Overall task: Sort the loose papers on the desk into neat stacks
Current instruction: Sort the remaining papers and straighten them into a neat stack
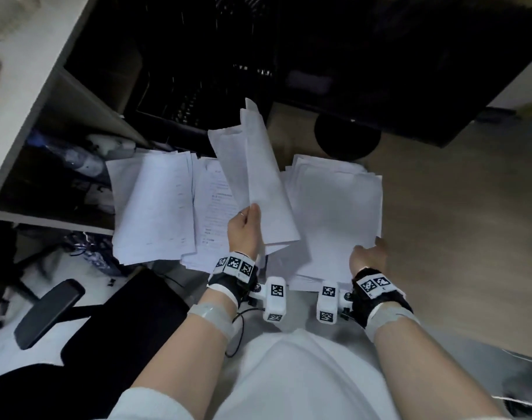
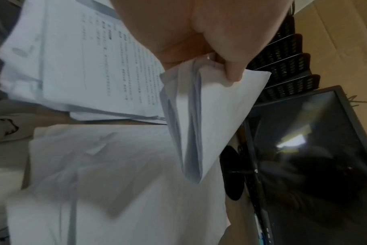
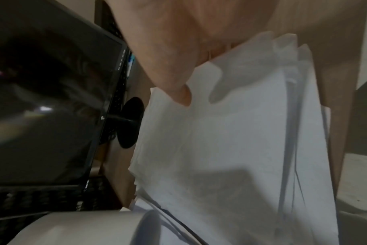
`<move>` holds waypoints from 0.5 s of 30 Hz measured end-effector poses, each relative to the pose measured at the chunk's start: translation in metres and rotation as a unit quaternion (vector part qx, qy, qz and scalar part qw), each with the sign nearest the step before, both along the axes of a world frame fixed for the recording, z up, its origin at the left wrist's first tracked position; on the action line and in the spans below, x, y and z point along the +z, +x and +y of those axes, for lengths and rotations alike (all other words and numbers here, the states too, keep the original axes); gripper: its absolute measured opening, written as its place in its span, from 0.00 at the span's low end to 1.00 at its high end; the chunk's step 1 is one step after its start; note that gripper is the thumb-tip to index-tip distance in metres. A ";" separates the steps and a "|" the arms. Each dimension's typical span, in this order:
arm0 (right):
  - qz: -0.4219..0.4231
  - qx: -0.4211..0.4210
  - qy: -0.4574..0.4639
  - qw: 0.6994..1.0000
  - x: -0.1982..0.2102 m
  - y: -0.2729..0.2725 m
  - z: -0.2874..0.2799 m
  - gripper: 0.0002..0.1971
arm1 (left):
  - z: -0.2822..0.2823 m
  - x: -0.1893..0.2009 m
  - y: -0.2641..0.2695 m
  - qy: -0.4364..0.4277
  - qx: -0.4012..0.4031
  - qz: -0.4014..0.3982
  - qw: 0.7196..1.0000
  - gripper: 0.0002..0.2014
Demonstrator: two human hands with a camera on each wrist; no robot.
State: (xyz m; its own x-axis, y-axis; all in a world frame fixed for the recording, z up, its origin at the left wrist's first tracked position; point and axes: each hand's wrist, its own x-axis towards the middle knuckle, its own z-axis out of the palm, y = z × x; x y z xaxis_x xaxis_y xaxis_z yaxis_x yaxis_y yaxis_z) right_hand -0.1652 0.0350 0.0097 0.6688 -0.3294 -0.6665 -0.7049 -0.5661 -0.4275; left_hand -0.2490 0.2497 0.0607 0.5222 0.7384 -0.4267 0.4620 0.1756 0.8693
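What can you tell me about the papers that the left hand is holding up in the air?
The papers are a few plain white sheets, thin and floppy, and they curl inward like a loose fold. The left hand pinches them at their near end, thumb on one side, so they stick up and lean away toward the dark monitor. They hang above the piles on the desk, between a printed pile and a blank pile. No writing shows on them.

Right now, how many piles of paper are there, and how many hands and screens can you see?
Piles of paper lying on the desk: 3 (left, middle, right)
Bunches of paper held up: 1
Hands: 2 (left hand, right hand)
Screens: 1
Total: 7
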 end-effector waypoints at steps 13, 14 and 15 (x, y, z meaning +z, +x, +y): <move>0.018 0.324 0.373 0.869 0.070 0.046 0.002 0.36 | -0.090 0.014 0.026 -0.090 -0.006 0.001 0.996 0.24; 0.020 0.346 0.372 0.861 0.076 0.048 -0.001 0.35 | -0.091 0.013 0.027 -0.092 -0.004 -0.004 0.996 0.22; 0.021 0.372 0.370 0.851 0.082 0.050 -0.004 0.32 | -0.091 0.008 0.028 -0.093 -0.005 -0.007 0.996 0.22</move>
State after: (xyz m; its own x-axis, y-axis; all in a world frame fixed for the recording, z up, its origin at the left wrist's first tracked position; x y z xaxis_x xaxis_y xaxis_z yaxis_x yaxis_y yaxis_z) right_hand -0.1155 0.0310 0.0922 0.4783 0.6956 -0.5360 -0.2932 -0.4488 -0.8441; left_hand -0.2211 0.1589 0.0688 0.5364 0.6420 -0.5479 0.4531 0.3286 0.8287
